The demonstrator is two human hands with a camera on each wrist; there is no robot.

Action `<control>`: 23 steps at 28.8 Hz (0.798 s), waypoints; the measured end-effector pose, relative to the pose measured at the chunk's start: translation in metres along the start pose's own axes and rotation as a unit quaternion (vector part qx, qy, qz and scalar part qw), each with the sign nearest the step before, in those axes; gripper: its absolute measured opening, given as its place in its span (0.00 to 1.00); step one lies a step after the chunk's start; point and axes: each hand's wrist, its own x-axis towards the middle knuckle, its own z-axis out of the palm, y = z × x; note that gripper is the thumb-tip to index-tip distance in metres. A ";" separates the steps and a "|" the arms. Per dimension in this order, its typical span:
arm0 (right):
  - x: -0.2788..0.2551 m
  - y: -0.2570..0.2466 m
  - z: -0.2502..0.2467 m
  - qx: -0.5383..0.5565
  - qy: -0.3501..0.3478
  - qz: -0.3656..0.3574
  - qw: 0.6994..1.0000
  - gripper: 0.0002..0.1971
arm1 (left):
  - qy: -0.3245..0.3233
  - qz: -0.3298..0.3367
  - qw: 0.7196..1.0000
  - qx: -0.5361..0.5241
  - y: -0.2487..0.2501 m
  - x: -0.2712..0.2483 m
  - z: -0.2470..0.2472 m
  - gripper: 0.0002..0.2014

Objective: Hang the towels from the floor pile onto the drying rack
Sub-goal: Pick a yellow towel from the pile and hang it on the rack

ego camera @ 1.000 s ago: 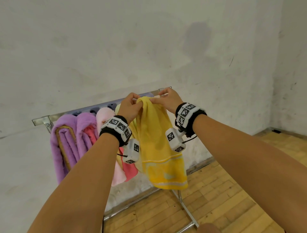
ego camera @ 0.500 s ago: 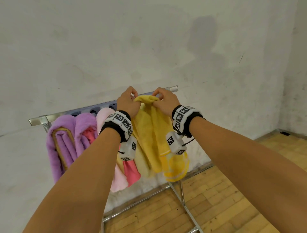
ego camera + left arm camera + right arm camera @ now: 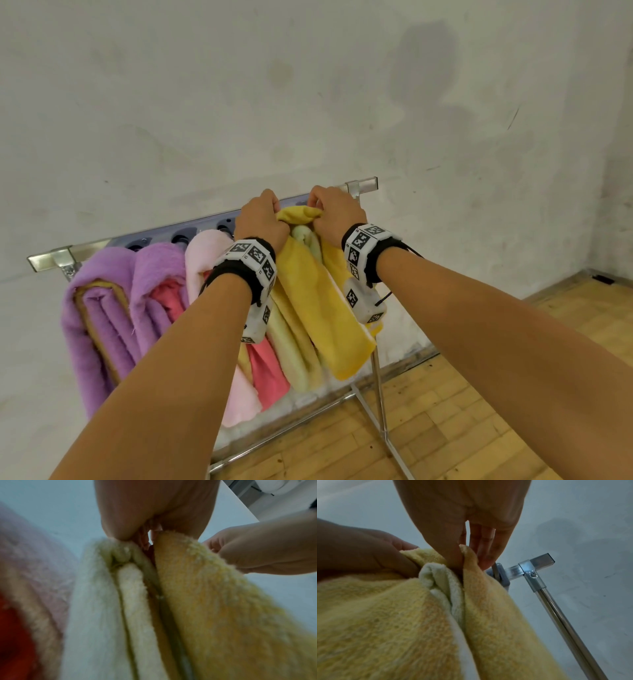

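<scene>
A yellow towel (image 3: 318, 298) hangs folded over the top bar of the metal drying rack (image 3: 363, 184), near its right end. My left hand (image 3: 262, 219) grips the towel's top fold on the left, and my right hand (image 3: 334, 214) pinches it on the right. In the left wrist view the yellow towel (image 3: 214, 601) hangs beside a pale cream towel (image 3: 102, 601). The right wrist view shows my thumb and fingers (image 3: 486, 550) pinching the yellow towel (image 3: 488, 615) just left of the rack's corner joint (image 3: 532, 573). The floor pile is out of view.
Purple towels (image 3: 102, 301), a pink towel (image 3: 205, 250) and a red one (image 3: 267, 370) hang left along the same bar. A white wall stands close behind the rack. The rack's legs (image 3: 380, 404) stand on the wooden floor (image 3: 479, 394) at right.
Both hands have lowered the yellow towel's top fold onto the bar and pushed it forward. The towel now hangs shorter, doubled over the bar.
</scene>
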 end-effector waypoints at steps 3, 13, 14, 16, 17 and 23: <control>0.003 0.000 0.002 -0.028 -0.002 0.005 1.000 0.11 | -0.018 0.006 0.999 0.040 -0.002 0.003 0.002 0.12; -0.010 -0.001 0.005 -0.074 -0.105 -0.009 0.992 0.17 | -0.108 0.015 0.978 0.176 0.008 -0.007 0.011 0.15; -0.013 -0.001 0.006 -0.055 -0.118 -0.004 0.991 0.20 | -0.110 0.012 0.978 0.176 0.006 -0.008 0.011 0.16; -0.019 0.000 0.010 -0.007 -0.142 0.004 0.990 0.26 | -0.119 0.003 0.976 0.182 0.003 -0.010 0.013 0.15; -0.021 0.001 0.012 0.009 -0.150 0.008 0.989 0.29 | -0.124 -0.001 0.975 0.185 0.002 -0.011 0.014 0.14; -0.029 0.004 0.026 0.056 -0.154 0.046 0.985 0.38 | -0.162 -0.020 0.979 0.123 -0.008 -0.020 0.022 0.19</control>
